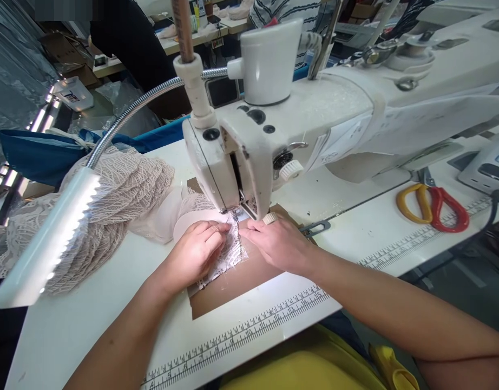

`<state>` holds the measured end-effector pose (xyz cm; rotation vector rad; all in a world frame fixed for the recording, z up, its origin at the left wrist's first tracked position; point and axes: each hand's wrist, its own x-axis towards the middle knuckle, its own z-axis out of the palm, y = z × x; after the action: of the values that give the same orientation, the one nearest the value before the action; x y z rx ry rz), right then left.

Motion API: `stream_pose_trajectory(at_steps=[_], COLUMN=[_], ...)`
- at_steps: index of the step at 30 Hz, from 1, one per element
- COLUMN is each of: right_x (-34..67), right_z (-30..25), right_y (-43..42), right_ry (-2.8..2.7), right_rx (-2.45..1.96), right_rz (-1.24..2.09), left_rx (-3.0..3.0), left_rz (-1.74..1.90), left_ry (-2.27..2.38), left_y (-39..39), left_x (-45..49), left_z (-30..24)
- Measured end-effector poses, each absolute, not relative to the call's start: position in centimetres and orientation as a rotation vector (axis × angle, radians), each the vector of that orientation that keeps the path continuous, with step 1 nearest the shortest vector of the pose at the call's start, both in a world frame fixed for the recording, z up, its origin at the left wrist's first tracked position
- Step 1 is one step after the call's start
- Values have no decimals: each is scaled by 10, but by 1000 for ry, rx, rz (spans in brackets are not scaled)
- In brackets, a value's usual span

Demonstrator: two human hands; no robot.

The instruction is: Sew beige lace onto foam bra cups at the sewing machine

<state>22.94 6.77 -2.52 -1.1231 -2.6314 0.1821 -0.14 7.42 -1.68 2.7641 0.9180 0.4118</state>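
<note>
A white sewing machine (274, 124) stands on the white table (91, 325). Under its needle lies a piece of white lace (227, 254) on a brown sheet (241, 281). My left hand (195, 252) rests on the lace with its fingers curled and pinched on the fabric just left of the needle. My right hand (276, 241) presses the lace's right edge beside the presser foot, fingers closed on it. A pale ring or thimble (269, 218) sits on one right finger.
A heap of lace fabric (111, 200) lies at the left, beneath a lit gooseneck lamp (50, 238). Red and yellow scissors (434, 206) lie at the right. A printed ruler (253, 330) runs along the table's front edge. Other people sit at the tables behind.
</note>
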Motion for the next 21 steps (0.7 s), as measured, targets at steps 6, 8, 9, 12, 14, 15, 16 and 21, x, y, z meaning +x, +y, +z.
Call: stream_pose_trajectory(at_steps=[6, 8, 9, 12, 14, 15, 16, 21], right_x=[229, 229, 229, 228, 227, 227, 226, 227], right_z=[-25, -26, -26, -26, -25, -25, -25, -25], right_y=[68, 68, 69, 69, 69, 69, 69, 68], right_ry=[-2595, -2551, -2527, -2511, -2557, -2583, -2603, -2621], right_rx=[-1096, -1121, -1144, -1171, -1123, -1097, -1081, -1067], right_rz=[184, 176, 169, 180, 213, 223, 224, 185], left_rx=[2640, 2596, 2573, 2515, 2512, 2529, 2556, 2744], left_rz=[446, 462, 469, 487, 478, 461, 441, 339], left_ry=[957, 963, 964, 954, 950, 952, 956, 990], left_y=[74, 75, 75, 77, 77, 78, 78, 75], left_x=[-2, -3, -3, -4, -4, -3, -2, 3], left_z=[-14, -13, -12, -11, -11, -11, -12, -16])
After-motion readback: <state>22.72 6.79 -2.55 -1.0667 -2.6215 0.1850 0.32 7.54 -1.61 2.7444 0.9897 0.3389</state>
